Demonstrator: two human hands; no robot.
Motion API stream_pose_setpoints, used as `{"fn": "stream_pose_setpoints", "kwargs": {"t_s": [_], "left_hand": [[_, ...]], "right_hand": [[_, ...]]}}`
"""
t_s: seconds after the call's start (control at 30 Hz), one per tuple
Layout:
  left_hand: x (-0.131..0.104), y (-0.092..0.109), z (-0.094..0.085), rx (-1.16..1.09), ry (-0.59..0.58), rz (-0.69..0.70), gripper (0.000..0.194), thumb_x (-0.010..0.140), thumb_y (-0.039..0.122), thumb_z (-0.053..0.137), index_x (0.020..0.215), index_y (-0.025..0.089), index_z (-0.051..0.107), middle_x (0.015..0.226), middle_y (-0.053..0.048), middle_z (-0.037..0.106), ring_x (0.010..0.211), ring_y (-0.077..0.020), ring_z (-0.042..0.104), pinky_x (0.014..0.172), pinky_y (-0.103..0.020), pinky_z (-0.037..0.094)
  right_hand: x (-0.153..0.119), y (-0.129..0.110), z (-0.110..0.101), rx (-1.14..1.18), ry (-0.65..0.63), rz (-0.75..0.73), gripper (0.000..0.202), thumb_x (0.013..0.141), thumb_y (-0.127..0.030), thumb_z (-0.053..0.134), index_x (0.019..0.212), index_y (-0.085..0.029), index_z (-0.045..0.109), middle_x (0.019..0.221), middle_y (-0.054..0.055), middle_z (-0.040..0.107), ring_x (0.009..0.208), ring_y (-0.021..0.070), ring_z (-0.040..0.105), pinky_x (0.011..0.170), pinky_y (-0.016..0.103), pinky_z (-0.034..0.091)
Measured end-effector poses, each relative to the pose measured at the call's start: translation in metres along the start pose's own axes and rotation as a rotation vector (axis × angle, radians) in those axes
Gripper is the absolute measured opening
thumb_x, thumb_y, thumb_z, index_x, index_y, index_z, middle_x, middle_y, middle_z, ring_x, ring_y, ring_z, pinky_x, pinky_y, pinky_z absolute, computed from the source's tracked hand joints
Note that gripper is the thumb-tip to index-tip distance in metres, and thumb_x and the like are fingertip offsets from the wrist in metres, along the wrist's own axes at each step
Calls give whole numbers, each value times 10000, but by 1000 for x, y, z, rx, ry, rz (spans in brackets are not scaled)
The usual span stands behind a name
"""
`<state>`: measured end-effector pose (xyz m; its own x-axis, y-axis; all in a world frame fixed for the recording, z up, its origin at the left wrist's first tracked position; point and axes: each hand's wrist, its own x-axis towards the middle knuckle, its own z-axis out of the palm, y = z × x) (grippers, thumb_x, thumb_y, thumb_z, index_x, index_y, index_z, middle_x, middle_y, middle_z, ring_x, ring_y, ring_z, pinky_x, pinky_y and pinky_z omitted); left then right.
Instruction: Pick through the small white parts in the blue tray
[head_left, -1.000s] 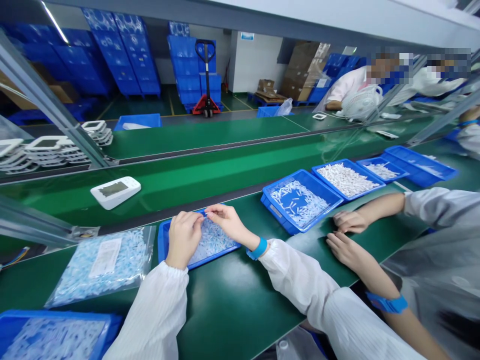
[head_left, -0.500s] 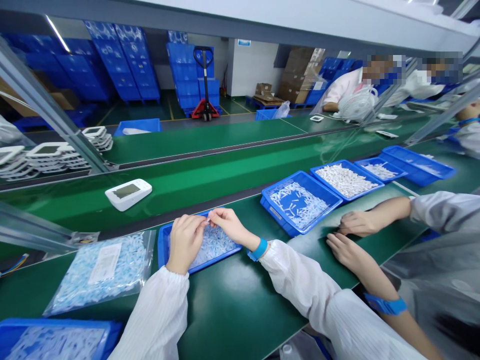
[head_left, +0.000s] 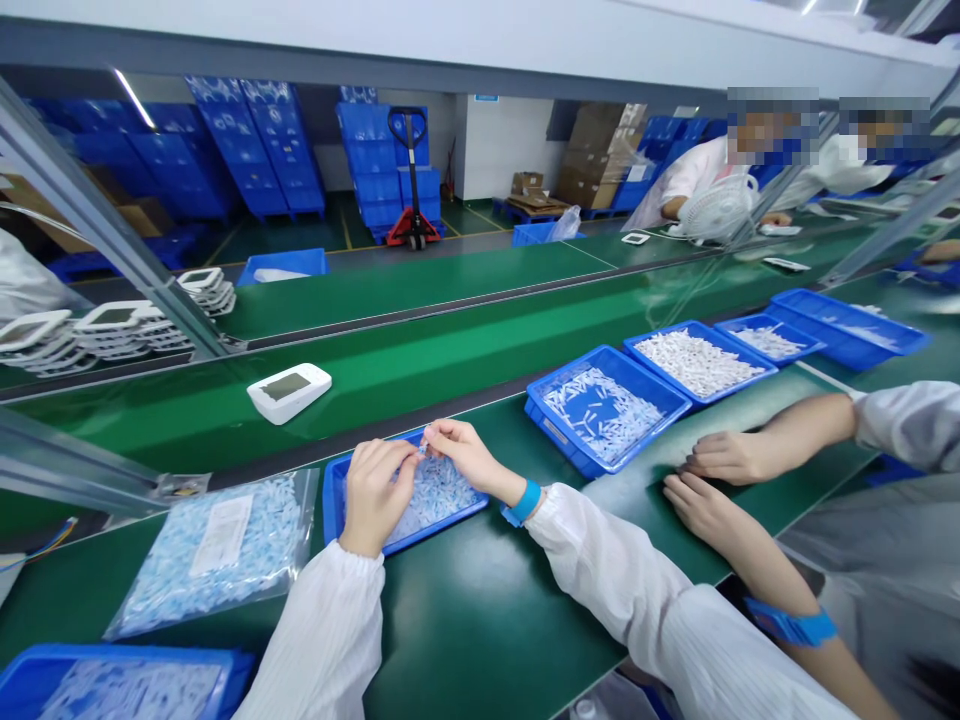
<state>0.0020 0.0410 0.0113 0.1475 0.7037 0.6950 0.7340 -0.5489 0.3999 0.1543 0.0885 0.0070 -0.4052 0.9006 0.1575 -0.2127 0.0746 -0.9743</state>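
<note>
Over a blue tray (head_left: 435, 530) of small pale blue and white pieces, my two hands meet fingertip to fingertip. My left hand (head_left: 377, 492) is closed in a pinch at a tiny light piece (head_left: 422, 449). The fingers of my right hand (head_left: 461, 452), with a blue band at the wrist, pinch the same small piece from the other side. Its exact shape is too small to tell. Left of the tray lies a clear bag (head_left: 217, 550) of light blue pieces with a white label.
A white device (head_left: 289, 393) lies on the green belt (head_left: 420, 370). Blue trays (head_left: 607, 410) of small parts stand to the right, beside another person's hands (head_left: 720, 490). Another blue tray (head_left: 135, 685) is at the lower left. Metal posts rise on both sides.
The white device has moved right along the belt. The whole view has shifted slightly. My hands stay pinched together over the tray, with the fingers slightly changed.
</note>
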Motion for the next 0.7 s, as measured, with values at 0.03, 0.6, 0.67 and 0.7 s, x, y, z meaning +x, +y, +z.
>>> {"fn": "stream_pose_setpoints", "kwargs": {"t_s": [0.03, 0.6, 0.67, 0.7], "left_hand": [[0, 0, 0, 10, -4, -1, 129, 855, 197, 518, 800, 190, 634, 850, -29, 687, 770, -159, 581, 742, -335, 411], [-1, -5, 4, 92, -101, -29, 168, 874, 203, 482, 814, 188, 638, 863, -31, 690, 796, -169, 585, 747, -344, 389], [-1, -5, 3, 94, -106, -27, 173, 874, 205, 481, 808, 190, 640, 856, -29, 691, 789, -166, 585, 750, -343, 389], [-1, -5, 3, 93, -109, -25, 178, 875, 209, 478, 805, 191, 641, 851, -30, 691, 782, -166, 585, 750, -343, 389]], "right_hand": [[1, 1, 0, 26, 4, 1, 373, 749, -508, 650, 711, -143, 581, 588, -38, 503, 551, 83, 431, 564, 225, 356], [-1, 5, -1, 5, -11, -7, 329, 735, -458, 685, 744, -141, 596, 673, -12, 589, 626, 100, 537, 648, 248, 440], [-1, 5, -1, 7, -8, -5, 339, 736, -470, 680, 737, -144, 588, 658, -17, 579, 614, 98, 527, 636, 246, 434], [-1, 5, -1, 4, -8, -1, 344, 735, -476, 679, 735, -145, 586, 652, -19, 576, 610, 98, 524, 632, 245, 432]]}}
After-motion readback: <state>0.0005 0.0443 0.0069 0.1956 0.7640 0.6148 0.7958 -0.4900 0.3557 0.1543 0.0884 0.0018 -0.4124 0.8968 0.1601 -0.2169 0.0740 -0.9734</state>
